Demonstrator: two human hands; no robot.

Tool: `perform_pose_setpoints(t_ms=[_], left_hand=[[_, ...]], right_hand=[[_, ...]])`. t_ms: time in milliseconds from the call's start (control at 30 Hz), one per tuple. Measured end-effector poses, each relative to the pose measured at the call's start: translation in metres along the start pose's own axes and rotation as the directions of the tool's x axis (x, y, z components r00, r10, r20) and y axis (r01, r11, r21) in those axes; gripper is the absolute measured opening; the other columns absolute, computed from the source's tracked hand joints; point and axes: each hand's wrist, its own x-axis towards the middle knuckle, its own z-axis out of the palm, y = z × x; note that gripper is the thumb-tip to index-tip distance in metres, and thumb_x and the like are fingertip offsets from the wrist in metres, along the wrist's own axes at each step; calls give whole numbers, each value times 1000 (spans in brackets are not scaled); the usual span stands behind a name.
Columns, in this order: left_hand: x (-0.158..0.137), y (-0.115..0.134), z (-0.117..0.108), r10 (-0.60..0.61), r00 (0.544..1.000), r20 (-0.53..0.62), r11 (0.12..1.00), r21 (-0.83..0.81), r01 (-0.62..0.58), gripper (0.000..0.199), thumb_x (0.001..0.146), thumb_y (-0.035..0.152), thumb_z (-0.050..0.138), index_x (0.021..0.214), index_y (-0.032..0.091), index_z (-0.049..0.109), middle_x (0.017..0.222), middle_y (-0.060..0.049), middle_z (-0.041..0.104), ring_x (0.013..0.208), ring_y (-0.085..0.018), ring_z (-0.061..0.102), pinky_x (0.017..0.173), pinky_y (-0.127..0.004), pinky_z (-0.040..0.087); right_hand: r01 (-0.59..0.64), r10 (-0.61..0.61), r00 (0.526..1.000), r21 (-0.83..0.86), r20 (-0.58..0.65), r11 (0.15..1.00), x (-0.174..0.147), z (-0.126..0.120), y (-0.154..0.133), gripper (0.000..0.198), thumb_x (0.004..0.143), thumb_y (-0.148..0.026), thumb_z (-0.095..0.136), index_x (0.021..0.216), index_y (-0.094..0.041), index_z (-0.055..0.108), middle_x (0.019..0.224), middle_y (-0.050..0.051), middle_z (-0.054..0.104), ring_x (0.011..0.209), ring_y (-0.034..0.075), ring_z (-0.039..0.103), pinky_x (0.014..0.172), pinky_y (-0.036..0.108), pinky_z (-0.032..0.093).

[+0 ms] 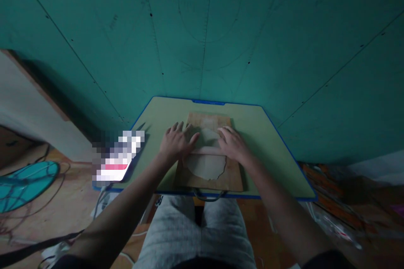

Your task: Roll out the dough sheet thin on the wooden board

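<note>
A pale rolling pin [206, 151] lies crosswise over a thin, uneven sheet of dough [206, 166]. The dough spreads on a wooden cutting board [233, 178] with a dark handle at its near edge. My left hand [177, 141] presses over the pin's left end, fingers forward and slightly apart, thumb reaching inward. Over the right end, my right hand [232, 141] bears down with its fingers bent forward. Both palms hide the pin's ends. Dough shows on both the far and near sides of the pin.
A pale folding table [268, 134] with blue edging carries the board and stands against a green wall [205, 50]. At its left edge is a lit, pixelated device [118, 159] with a cable. Cables [31, 214] and a turquoise round object [31, 183] lie on the floor at left.
</note>
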Motion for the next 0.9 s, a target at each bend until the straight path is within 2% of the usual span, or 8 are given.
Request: perform_pose_setpoints(t_ms=[200,300,400,533,633,733,900], left_hand=[[24,-5,1,-33,999,38,998,-52,35,59,99,58,28,130,17,58,138,-16,55,129,-30,50,102,-44,42],[30,-5,1,-36,997,66,997,-59,40,59,100,56,25,130,18,58,134,-16,57,124,-30,54,99,-44,44],[29,-4,1,-41,998,56,998,-54,44,56,100,56,28,132,21,56,134,-15,58,124,-30,54,99,-45,44],[13,-1,3,-14,1000,17,999,-29,15,60,98,57,33,137,16,53,140,-19,55,134,-34,46,104,-47,40],[-5,2,6,9,997,-73,1000,-28,-11,64,97,57,36,139,12,50,144,-21,51,139,-37,39,109,-51,34],[-26,5,8,41,989,-142,999,-29,-46,59,98,51,34,140,12,50,146,-20,50,140,-36,37,113,-51,29],[-54,12,3,61,987,-146,998,1,-62,59,99,48,33,144,11,44,146,-19,49,140,-34,38,114,-48,30]], right_hand=[[-100,100,993,7,-66,995,23,1,8,33,85,-16,44,111,-16,64,115,12,65,107,24,59,93,36,44],[-127,128,991,11,-50,992,32,2,11,29,86,-18,44,105,-18,65,109,11,66,103,24,60,90,36,45],[-135,135,991,10,1,991,34,6,14,31,88,-20,44,111,-19,65,115,12,65,108,25,59,93,38,45],[-121,121,992,-4,38,993,22,15,17,46,91,-29,46,134,-16,54,141,15,53,132,30,47,108,45,37],[-102,103,994,-19,44,995,4,18,14,53,94,-34,43,144,-17,45,149,14,47,140,32,38,113,50,30],[-85,90,993,-82,69,993,-16,12,3,56,95,-33,41,148,-15,41,152,16,43,141,33,37,115,52,27],[-2,4,1000,-176,12,984,-43,-4,-18,53,95,-28,39,145,-11,46,146,18,50,134,32,45,114,50,29]])
